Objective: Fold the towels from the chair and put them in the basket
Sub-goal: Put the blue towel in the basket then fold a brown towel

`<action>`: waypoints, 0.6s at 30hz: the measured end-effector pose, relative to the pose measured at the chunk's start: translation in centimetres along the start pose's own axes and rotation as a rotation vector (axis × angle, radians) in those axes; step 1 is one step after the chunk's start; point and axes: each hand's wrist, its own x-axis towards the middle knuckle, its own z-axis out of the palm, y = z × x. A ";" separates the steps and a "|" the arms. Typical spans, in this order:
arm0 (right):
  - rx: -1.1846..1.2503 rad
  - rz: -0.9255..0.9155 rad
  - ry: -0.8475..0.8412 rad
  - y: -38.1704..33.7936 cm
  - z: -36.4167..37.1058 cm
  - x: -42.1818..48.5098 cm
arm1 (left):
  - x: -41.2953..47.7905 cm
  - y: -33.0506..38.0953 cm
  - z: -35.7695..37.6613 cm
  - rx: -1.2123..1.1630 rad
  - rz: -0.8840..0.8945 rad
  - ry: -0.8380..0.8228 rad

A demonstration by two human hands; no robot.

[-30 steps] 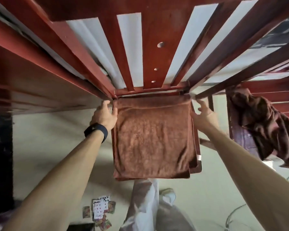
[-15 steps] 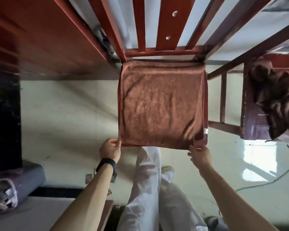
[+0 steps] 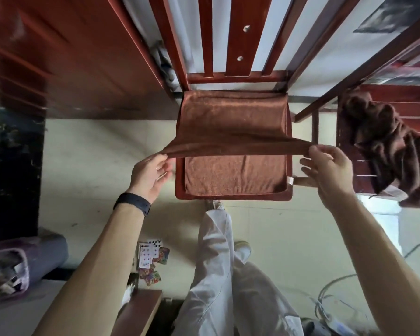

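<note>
A rust-brown towel lies on the seat of a red wooden chair. Its upper layer is lifted and stretched taut across the seat, while a lower layer still lies flat on the front half. My left hand pinches the left end of the lifted edge. My right hand pinches the right end. A second, darker brown towel lies crumpled on another red chair to the right. No basket is in view.
A red wooden cabinet stands at upper left. Playing cards lie scattered on the pale floor by my legs. A purple bag sits at lower left, and cables run along the floor at lower right.
My hands went from the towel's back corners to its front corners, took hold of them, and have now lifted the front edge up over the seat.
</note>
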 end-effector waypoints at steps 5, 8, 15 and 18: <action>-0.305 -0.128 0.079 1.4 -1.2 0.2 | 0.2 -2.8 0.7 0.280 0.141 0.143; -0.574 0.024 0.044 7.3 -0.9 2.5 | 2.5 -7.5 0.3 0.494 0.044 0.205; -0.834 0.111 -0.033 14.5 -0.5 4.8 | 5.2 -12.1 1.2 0.841 -0.007 0.350; -0.818 0.149 -0.039 15.2 -0.3 4.8 | 5.2 -12.1 1.6 0.903 0.007 0.327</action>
